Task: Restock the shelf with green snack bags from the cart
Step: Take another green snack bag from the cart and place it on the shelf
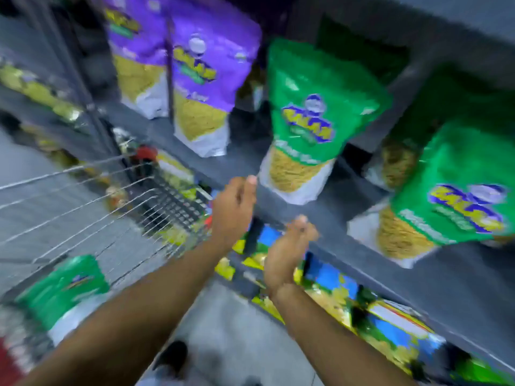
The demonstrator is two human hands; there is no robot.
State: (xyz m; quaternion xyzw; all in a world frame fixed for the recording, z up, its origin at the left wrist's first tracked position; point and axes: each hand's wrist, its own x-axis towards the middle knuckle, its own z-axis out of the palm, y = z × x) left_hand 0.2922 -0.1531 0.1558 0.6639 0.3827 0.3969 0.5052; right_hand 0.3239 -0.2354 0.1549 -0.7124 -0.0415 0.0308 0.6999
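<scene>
The picture is blurred by motion. A green snack bag (315, 118) stands upright on the grey shelf (242, 165), with another green bag (457, 190) to its right. A third green bag (61, 288) lies in the wire cart (83, 196) at lower left. My left hand (232, 213) hovers empty just below and left of the standing green bag, fingers apart. My right hand (287, 254) is below the shelf edge, empty, with its fingers loosely curled.
Two purple snack bags (195, 79) stand left of the green ones. A lower shelf holds blue and yellow packets (334, 291). More packets fill shelves at far left (36, 90). My shoe (172, 355) shows on the grey floor.
</scene>
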